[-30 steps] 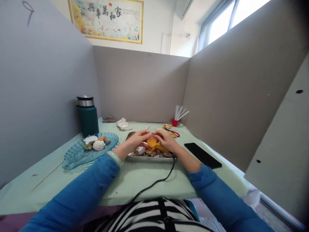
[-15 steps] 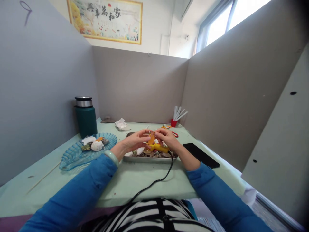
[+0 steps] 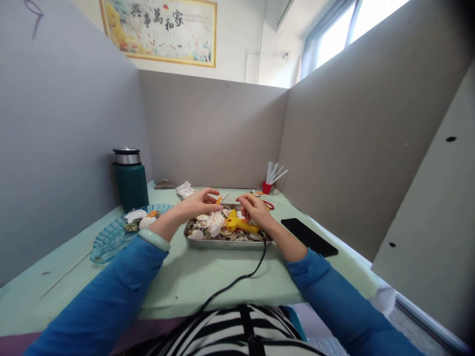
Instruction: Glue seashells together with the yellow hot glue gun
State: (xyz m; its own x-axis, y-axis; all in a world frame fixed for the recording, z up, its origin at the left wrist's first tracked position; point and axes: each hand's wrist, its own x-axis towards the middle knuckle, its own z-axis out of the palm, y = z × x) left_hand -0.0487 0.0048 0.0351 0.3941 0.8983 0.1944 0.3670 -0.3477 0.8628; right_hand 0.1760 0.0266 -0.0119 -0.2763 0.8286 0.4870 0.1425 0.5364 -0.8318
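Since the earlier frame, left hand [image 3: 196,202] has drawn left, pinching a small orange shell [image 3: 218,200], probably. Blue glass leaf-shaped dish [image 3: 107,240] holds several shells. Rectangular steel tray [image 3: 226,243] holds mixed shells and yellow glue gun [image 3: 240,225]. Right hand [image 3: 256,210] hovers above, fingers curled; grip unclear.

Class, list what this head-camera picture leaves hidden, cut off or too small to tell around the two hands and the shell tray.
Head view:
- Left hand: an orange bit shows at its fingertips; too small to identify.
- Right hand: whether it grips anything is unclear, the fingers curl inward.
- Yellow glue gun: its nozzle is hidden among the shells.
- Blue glass dish: partly covered by the left forearm.
- Black cord: its end drops below the table edge.
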